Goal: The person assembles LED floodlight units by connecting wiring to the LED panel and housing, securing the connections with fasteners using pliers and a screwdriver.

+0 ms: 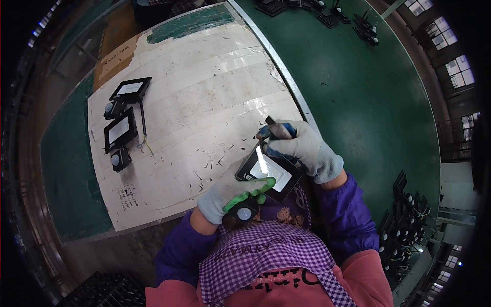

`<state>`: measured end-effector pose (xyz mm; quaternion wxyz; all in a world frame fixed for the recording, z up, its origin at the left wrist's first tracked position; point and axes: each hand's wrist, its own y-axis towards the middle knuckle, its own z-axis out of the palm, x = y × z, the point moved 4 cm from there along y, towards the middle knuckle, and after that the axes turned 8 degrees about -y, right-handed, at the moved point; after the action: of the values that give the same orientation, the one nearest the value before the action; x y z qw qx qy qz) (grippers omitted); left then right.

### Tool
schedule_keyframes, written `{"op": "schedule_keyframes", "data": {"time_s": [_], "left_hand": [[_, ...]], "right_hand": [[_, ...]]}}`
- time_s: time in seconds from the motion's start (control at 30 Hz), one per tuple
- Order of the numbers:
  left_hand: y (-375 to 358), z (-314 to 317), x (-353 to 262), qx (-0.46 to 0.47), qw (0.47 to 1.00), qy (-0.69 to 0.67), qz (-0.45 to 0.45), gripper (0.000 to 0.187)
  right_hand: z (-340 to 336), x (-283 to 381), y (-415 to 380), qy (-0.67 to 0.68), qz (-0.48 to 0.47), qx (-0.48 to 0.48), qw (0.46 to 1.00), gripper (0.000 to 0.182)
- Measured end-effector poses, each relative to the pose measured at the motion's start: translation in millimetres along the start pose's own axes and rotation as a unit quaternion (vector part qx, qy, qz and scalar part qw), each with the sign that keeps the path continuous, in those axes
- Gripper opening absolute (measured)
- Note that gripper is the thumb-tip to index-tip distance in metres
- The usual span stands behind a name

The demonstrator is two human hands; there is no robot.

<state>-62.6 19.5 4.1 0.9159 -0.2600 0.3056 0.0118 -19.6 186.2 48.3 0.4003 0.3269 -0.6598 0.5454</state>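
Observation:
A black LED floodlight (282, 188) with a pale panel lies tilted at the table's front edge, close to my apron. My left hand (236, 192), in a white glove with green fingertips, is closed on its near side, fingers over the glass. Beside that hand sits a round white sensor (244, 214) in a black housing. My right hand (304, 148), in a white glove with blue fingertips, is closed around a short, worn tool with a dark flat end (279, 130). It works at the floodlight's far edge; the tool's working tip is hidden by the fingers.
Two more floodlights with sensors (120, 129) lie at the left on the white-covered table (189, 102), one with a loose cable. Thin black trimmings (207, 165) are scattered near my hands. A metal strip (276, 56) borders the green surface (368, 112), where several floodlights (406, 230) are piled.

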Motion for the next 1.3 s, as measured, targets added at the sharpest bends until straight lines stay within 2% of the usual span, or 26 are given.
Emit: {"op": "schedule_keyframes", "data": {"time_s": [0.07, 0.17, 0.27, 0.37, 0.47, 0.5, 0.6, 0.63, 0.73, 0.83, 0.93, 1.03, 1.13, 1.17, 1.27, 1.3], "left_hand": [[0, -1, 1, -0.004, 1.0, 0.003, -0.004, 0.042], [-1, 5, -2, -0.012, 1.0, 0.013, 0.008, 0.043], [-2, 10, -5, -0.013, 0.999, 0.04, 0.01, 0.043], [-2, 10, -4, -0.015, 0.999, 0.052, 0.004, 0.041], [-3, 12, -6, -0.016, 0.999, 0.03, 0.019, 0.039], [0, 10, -6, -0.003, 1.0, 0.009, 0.016, 0.038], [2, 4, -4, 0.009, 1.0, -0.001, 0.003, 0.038], [2, 2, -3, 0.009, 1.0, 0.005, -0.003, 0.038], [0, 8, -9, 0.01, 1.0, -0.017, -0.01, 0.039], [2, 5, -5, 0.033, 0.999, -0.017, 0.011, 0.039], [-3, 12, -10, -0.011, 0.999, 0.037, 0.01, 0.04], [-5, 15, -13, -0.011, 0.998, 0.062, -0.008, 0.041], [0, 12, -7, -0.008, 0.997, 0.08, -0.018, 0.042], [0, 11, -6, -0.013, 0.997, 0.074, -0.017, 0.042], [-1, 10, -4, -0.016, 0.999, 0.049, -0.013, 0.043], [1, 9, -5, -0.007, 0.999, 0.035, -0.012, 0.043]], "right_hand": [[2, -8, 3, 0.031, -0.014, 0.022, 0.999, 0.029], [5, -5, 7, 0.027, -0.044, -0.001, 0.999, 0.028], [9, -6, 8, -0.012, -0.033, 0.006, 0.999, 0.02], [17, 4, 7, 0.013, 0.009, -0.044, 0.999, 0.018], [10, -12, 19, 0.051, -0.048, -0.051, 0.996, 0.023], [6, -18, 26, 0.082, -0.038, -0.009, 0.996, 0.027], [7, -15, 19, 0.13, -0.019, 0.031, 0.991, 0.028], [5, -16, 18, 0.124, 0.008, 0.043, 0.991, 0.028], [-4, -21, 21, 0.091, -0.023, 0.048, 0.994, 0.025], [-7, -26, 22, 0.105, -0.01, 0.06, 0.993, 0.025], [-7, -19, 19, 0.072, -0.003, 0.059, 0.996, 0.027], [-7, -16, 19, 0.05, -0.003, 0.063, 0.997, 0.021], [3, -1, 14, -0.053, -0.015, 0.043, 0.998, 0.017], [8, 0, 16, -0.102, -0.065, 0.052, 0.991, 0.019], [6, -3, 16, -0.093, -0.016, 0.031, 0.995, 0.019], [6, -6, 18, 0.024, -0.062, 0.008, 0.998, 0.017]]}}
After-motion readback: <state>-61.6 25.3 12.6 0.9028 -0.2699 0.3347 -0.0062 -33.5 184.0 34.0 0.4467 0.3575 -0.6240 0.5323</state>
